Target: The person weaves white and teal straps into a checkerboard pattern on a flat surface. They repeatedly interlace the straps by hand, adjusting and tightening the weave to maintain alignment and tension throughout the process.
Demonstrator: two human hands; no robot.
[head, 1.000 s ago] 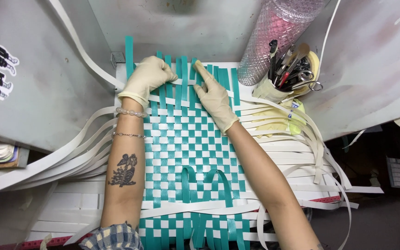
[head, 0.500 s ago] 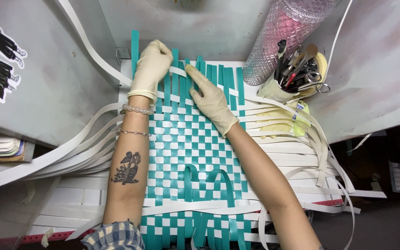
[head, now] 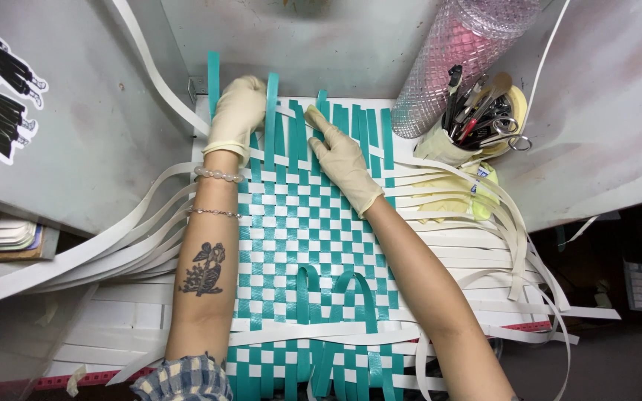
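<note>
At nine o'clock, loose white strips (head: 105, 249) fan out over the grey surface (head: 98, 141), well clear of the work. The left hand (head: 238, 111), gloved, sits at about eleven o'clock on the far edge of the woven mat (head: 299, 223), a teal-and-white checker lying flat in the middle of the view. Its fingers are curled round one upright teal strip (head: 270, 100), lifting it off the weave. The teal strips run along the twelve-to-six line; the white ones cross them from nine to three.

The right hand (head: 342, 160), also gloved, lies just right of centre, fingers pointing to eleven o'clock and pressed flat on the last woven row, holding nothing as far as can be seen. The unwoven teal ends (head: 365, 126) stand at twelve o'clock from it; the lifted strip is nearer the left hand.

At one to two o'clock a clear patterned bottle (head: 455, 59) and a cup of scissors and tools (head: 484, 122) stand just beside the mat's corner, with more white strips (head: 499, 238) trailing towards four o'clock. Two teal loops (head: 336, 289) arch up between the forearms.
</note>
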